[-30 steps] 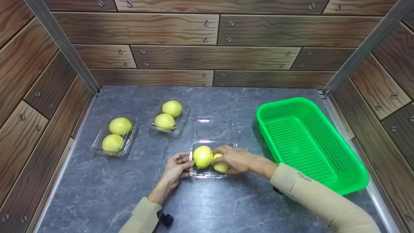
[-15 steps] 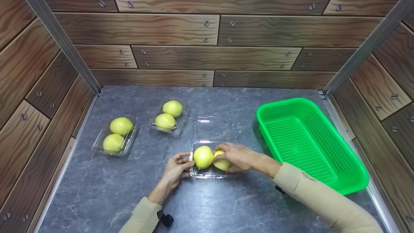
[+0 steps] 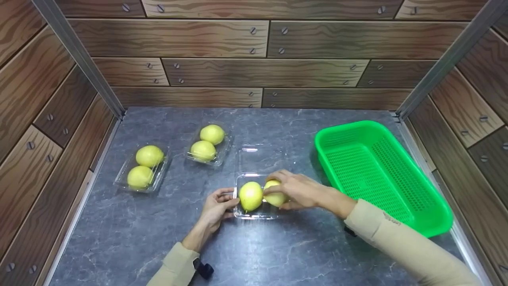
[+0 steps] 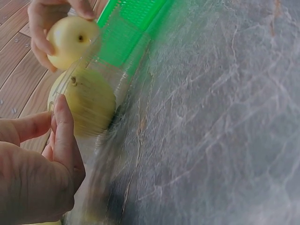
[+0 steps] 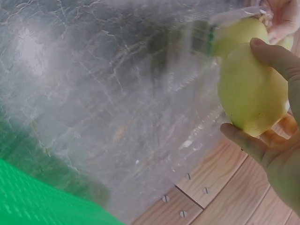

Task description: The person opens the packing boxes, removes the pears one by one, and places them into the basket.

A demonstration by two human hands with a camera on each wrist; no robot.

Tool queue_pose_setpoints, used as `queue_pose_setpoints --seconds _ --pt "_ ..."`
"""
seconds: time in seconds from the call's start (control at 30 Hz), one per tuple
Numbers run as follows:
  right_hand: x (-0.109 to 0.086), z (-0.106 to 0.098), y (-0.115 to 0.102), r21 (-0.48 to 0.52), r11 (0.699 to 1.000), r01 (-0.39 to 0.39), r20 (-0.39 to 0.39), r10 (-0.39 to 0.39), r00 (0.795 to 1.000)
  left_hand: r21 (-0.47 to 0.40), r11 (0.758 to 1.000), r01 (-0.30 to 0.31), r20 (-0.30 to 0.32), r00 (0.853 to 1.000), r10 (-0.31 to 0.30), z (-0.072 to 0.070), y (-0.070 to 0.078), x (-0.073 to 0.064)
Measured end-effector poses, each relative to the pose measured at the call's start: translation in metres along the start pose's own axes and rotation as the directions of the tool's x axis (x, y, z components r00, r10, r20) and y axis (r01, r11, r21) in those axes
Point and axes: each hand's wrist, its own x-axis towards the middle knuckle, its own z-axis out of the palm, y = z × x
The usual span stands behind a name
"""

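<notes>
An opened clear plastic clamshell box (image 3: 258, 216) lies mid-table, its lid (image 3: 262, 157) folded back toward the far wall. One yellow-green pear (image 3: 251, 196) sits in its left half. My left hand (image 3: 218, 206) pinches the box's left rim between thumb and fingers, as the left wrist view also shows. Above the box's right half, my right hand (image 3: 299, 190) grips a second pear (image 5: 251, 91), thumb on one side and fingers on the other. In the left wrist view this held pear (image 4: 72, 42) is higher than the one in the box.
Two clear boxes, each with two pears, stand to the left: a nearer box (image 3: 156, 180) and a farther box (image 3: 220, 157). On the right is a green perforated basket (image 3: 367, 178) with nothing in it. Wood-patterned walls (image 3: 214, 71) enclose the grey marbled table (image 3: 158, 234).
My right hand has raised its pear and shifted it slightly right, away from the other pear. The left hand has kept its hold on the box rim.
</notes>
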Motion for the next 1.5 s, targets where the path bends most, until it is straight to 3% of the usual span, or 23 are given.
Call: queue_pose_setpoints --seconds 0.4,0.87,1.27,1.5 --pt "-0.022 -0.025 -0.002 -0.03 1.0 0.005 -0.098 -0.008 0.995 -0.009 1.0 -0.01 0.008 1.0 0.01 0.0 0.0 0.0" --pt "-0.057 -0.047 0.011 0.018 0.997 -0.08 -0.228 0.082 0.97 0.0 1.0 -0.009 0.014 1.0 0.009 -0.001 -0.002 0.001" --pt "-0.095 -0.049 0.029 0.025 0.987 -0.157 -0.399 0.154 0.904 -0.019 1.0 -0.008 0.015 1.0 0.008 -0.001 0.0 -0.001" --pt "-0.119 -0.048 0.039 0.034 0.974 -0.222 -0.477 0.211 0.853 -0.021 1.0 0.007 0.008 1.0 -0.006 0.0 -0.001 -0.001"
